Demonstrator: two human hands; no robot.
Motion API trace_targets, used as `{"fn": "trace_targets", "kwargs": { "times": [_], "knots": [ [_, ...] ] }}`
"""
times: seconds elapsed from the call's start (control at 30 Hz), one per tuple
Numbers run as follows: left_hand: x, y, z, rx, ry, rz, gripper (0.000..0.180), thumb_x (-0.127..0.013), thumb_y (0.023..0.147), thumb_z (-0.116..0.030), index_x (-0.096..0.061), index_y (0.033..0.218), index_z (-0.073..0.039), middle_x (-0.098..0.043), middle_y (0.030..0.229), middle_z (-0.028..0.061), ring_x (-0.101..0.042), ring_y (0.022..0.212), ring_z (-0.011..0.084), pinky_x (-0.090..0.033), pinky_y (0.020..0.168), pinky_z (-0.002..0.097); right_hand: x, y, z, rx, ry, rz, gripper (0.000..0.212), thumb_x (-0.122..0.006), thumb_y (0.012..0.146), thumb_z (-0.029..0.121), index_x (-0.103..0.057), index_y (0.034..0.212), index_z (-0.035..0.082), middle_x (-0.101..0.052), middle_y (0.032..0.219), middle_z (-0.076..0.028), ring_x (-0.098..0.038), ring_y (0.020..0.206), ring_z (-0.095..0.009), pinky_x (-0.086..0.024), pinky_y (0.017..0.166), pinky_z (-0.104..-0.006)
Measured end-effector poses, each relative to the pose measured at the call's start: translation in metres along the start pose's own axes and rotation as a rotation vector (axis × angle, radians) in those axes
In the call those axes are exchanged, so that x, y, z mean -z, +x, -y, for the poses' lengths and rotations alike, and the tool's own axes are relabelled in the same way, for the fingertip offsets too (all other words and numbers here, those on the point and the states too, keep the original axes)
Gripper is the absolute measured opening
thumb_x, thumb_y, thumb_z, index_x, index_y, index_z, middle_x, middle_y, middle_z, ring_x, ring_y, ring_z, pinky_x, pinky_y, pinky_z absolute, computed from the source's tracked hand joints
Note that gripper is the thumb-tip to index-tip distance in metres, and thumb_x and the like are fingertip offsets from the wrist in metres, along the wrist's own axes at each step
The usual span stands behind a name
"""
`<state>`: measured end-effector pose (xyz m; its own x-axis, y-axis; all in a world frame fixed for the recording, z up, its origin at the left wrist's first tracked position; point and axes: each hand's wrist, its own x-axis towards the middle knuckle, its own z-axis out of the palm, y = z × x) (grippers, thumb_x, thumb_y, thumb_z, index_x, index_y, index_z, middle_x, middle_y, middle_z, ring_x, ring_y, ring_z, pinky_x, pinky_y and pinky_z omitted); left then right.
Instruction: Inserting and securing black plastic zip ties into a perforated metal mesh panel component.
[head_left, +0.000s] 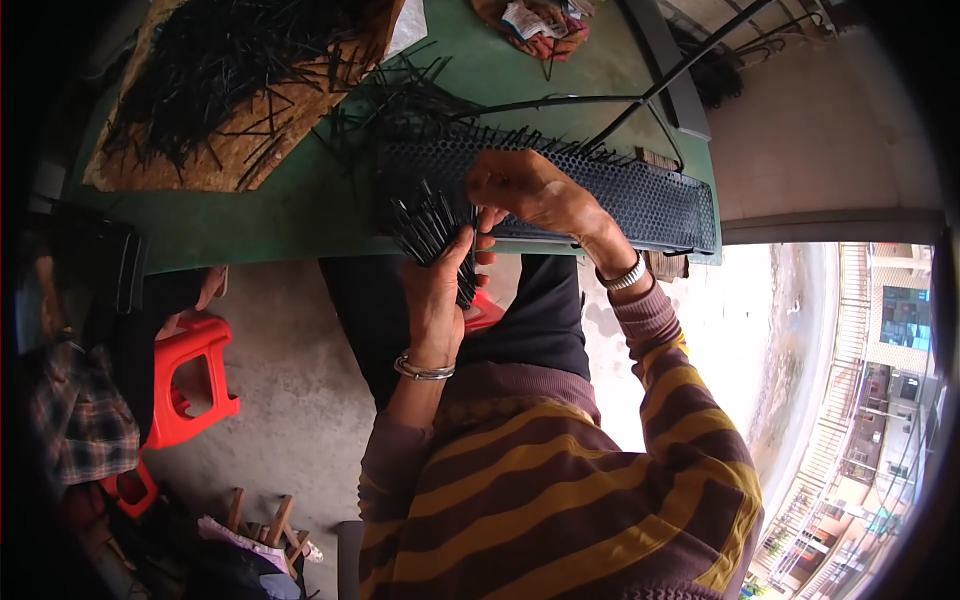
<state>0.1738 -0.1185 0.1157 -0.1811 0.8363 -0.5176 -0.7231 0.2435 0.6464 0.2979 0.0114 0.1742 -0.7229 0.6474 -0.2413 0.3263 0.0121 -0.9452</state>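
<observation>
My left hand (437, 290) is wrapped round a bundle of thin black rods (428, 222), their ends fanning up out of the fist. Just to its right, my right hand (535, 190) is bent over with thumb and fingers drawn together, close to the bundle. Whatever those fingertips hold is too small and dark to make out. Behind both hands lies a long black tray (650, 205) full of small round holes, with a row of rods standing along its far edge. Part of the tray is hidden by my right hand.
A wooden board (215, 172) at the far left carries a heap of loose black rods (240, 75). More rods lie scattered on the green table (330, 235). A dark bar (690, 85) slants over the tray. A red stool (195, 365) and a person in checked clothing (95, 425) are at left.
</observation>
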Motion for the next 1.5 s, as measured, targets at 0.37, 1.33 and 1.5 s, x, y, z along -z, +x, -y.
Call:
{"fn": "trace_targets", "kwargs": {
  "times": [0.37,1.33,1.5],
  "knots": [
    [-0.003,-0.001,0.005,-0.006,-0.169,-0.169,0.015,-0.071,0.091,-0.021,-0.066,0.093,-0.006,-0.067,0.081,0.0045,-0.068,0.078,0.0169,-0.056,0.064,0.0342,0.002,0.002,0.012,0.321,-0.252,-0.568,0.008,-0.058,0.096,0.005,-0.058,0.098,-0.003,-0.068,0.077,-0.008,-0.069,0.073,-0.014,-0.053,0.067,-0.0259],
    [-0.006,0.001,0.023,0.142,-0.21,0.057,0.013,-0.068,0.093,-0.019,-0.063,0.087,-0.009,-0.061,0.073,0.0022,-0.06,0.063,0.0121,-0.059,0.058,0.0356,-0.004,0.047,-0.03,0.577,-0.552,-0.692,0.006,-0.062,0.092,0.002,-0.057,0.095,0.001,-0.069,0.077,-0.01,-0.07,0.069,-0.02,-0.052,0.058,-0.0299],
    [-0.007,-0.002,0.023,0.116,-0.211,0.052,0.013,-0.068,0.093,-0.02,-0.062,0.091,-0.008,-0.061,0.075,0.0031,-0.059,0.063,0.0117,-0.057,0.056,0.0343,0.003,0.053,-0.024,0.554,-0.688,-0.591,0.004,-0.061,0.091,0.002,-0.058,0.094,0.001,-0.067,0.076,-0.012,-0.07,0.068,-0.024,-0.052,0.059,-0.0331]
  ]
}}
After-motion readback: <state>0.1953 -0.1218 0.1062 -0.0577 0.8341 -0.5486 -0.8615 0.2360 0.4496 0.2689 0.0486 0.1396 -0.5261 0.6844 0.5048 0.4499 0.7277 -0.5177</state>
